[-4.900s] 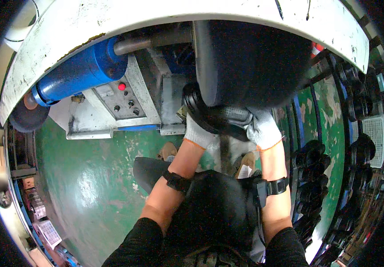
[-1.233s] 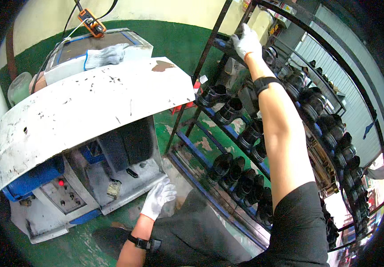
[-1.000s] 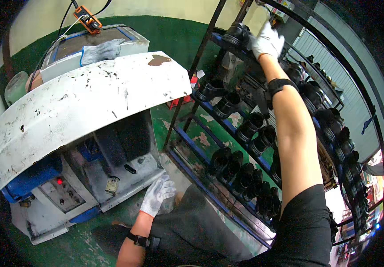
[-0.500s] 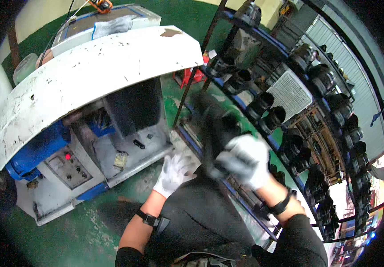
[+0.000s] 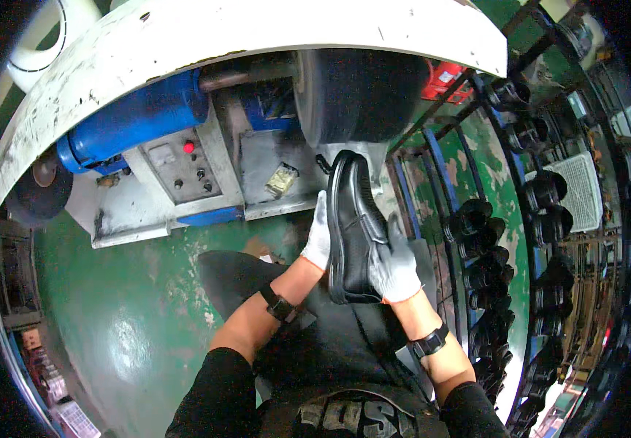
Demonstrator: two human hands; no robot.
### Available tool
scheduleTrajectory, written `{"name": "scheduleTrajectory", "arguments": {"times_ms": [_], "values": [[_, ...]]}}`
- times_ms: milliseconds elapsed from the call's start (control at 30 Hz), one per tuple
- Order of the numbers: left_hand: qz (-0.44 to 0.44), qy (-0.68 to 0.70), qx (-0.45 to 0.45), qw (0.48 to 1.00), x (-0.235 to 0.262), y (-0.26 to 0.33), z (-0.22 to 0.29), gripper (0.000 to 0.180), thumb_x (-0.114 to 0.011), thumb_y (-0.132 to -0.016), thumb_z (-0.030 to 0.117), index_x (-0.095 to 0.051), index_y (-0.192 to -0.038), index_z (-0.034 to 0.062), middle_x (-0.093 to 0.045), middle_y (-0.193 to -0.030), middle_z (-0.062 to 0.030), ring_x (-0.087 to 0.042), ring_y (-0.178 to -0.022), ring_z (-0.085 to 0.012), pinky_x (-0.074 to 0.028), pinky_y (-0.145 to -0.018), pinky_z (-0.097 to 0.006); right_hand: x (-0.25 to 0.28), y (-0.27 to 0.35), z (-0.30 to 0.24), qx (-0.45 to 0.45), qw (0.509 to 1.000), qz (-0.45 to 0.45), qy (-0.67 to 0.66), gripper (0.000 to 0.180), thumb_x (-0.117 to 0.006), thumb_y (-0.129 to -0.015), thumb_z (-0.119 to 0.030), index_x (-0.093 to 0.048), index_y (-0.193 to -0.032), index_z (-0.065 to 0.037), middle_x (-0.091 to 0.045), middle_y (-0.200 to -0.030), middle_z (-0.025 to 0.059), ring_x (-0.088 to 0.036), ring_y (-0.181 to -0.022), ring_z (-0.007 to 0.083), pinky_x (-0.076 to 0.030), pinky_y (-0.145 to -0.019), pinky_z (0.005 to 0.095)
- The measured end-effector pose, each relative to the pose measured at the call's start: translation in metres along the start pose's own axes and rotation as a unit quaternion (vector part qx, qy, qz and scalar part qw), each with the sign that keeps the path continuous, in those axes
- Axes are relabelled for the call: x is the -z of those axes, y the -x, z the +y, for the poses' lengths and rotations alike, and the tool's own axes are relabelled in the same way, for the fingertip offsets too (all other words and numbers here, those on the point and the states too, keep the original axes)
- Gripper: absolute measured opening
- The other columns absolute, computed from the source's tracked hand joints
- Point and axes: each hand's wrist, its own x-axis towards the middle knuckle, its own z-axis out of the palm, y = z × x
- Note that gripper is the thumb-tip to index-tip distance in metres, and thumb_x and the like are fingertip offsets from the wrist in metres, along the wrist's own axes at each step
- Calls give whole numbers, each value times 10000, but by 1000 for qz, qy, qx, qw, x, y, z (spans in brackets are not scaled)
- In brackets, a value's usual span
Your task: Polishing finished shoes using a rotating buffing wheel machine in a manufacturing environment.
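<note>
You have one black shoe [image 5: 350, 226] in front of you, held between both gloves below the large dark wheel [image 5: 363, 98], its rounded toe pointing up toward the wheel and its heel toward your lap. The upper is smooth and glossy like leather, with a raised seam across the instep, and the thick, ridged sole edge runs along your left side. Your left hand [image 5: 318, 235], in a pale knitted glove with an orange cuff, lies flat against that sole, fingers straight and close together rather than curled around it. Your right hand [image 5: 396, 269], in a matching glove with greyed fingers, grips the shoe's opposite side near its opening; the fingertips are unclear, so you cannot tell whether any reach inside. Above you curves the scuffed white metal hood [image 5: 286, 33], and a glossy blue cylinder [image 5: 140, 120] sits to the left over a panel with a round red button [image 5: 188, 147]. A crumpled, yellowish packet [image 5: 281, 179] rests on the dusty metal ledge [image 5: 253, 164]. To your right, dark metal racks [image 5: 437, 166] hold more black shoes [image 5: 472, 223] above the worn green floor [image 5: 133, 314].
</note>
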Motion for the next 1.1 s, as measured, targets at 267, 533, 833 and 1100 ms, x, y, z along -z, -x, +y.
{"name": "scheduleTrajectory", "arguments": {"times_ms": [267, 533, 833, 1100], "values": [[44, -124, -100, 986, -16, -16, 31, 671, -406, -935, 629, -528, -1316, 91, -618, -1211, -100, -607, -1043, -247, -492, -946, -384, -44, -44, -30, 319, 821, -12, 472, 339, -401, -1025, -183, -528, -1283, -4, -671, -992, 119, -644, -792, 157, -540, -691, 252], [72, -112, -107, 985, -22, -56, 60, 709, -419, -904, 674, -562, -1247, 70, -641, -1130, -104, -638, -940, -234, -537, -857, -366, -52, -119, -43, -81, 900, -208, -374, 308, -437, -1005, -198, -604, -1191, -18, -663, -1078, 100, -641, -928, 213, -517, -854, 314], [182, -211, -225, 934, -57, -62, 95, 654, -426, -961, 576, -457, -1383, 77, -564, -1282, -83, -573, -1107, -228, -469, -957, -341, -66, -162, -49, 574, 540, 36, 615, 232, -485, -909, -182, -642, -864, -17, -648, -870, 122, -630, -818, 224, -520, -748, 374], [254, -183, -235, 920, -22, -81, 118, 517, -458, -979, 463, -540, -1299, 65, -604, -1242, -133, -631, -1029, -315, -535, -900, -461, -67, -144, -70, 529, 591, 26, 609, 134, -561, -857, -128, -652, -853, -30, -653, -839, 116, -635, -781, 250, -518, -709, 356]]}}
